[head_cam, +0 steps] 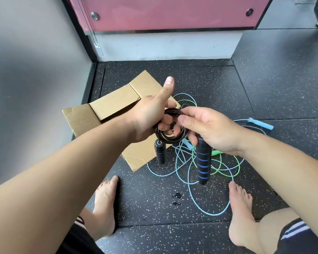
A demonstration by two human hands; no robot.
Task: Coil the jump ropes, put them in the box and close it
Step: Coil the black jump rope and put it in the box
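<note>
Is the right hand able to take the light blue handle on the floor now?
Probably not yet. The right hand pinches the black coil and holds a black handle, so it is full. The light blue handle lies uncovered on the floor; only the hand's load hinders.

The black rope [168,140] is a glossy, plastic-coated cord, and its handles [203,162] look like matt foam ringed with blue bands. The box [114,105] is plain brown cardboard, dull and a little creased, on a matt, speckled, rubbery-looking floor [273,79]. Behind, the pink panel [173,13] shines smooth, with metal screw caps [94,15].
</note>
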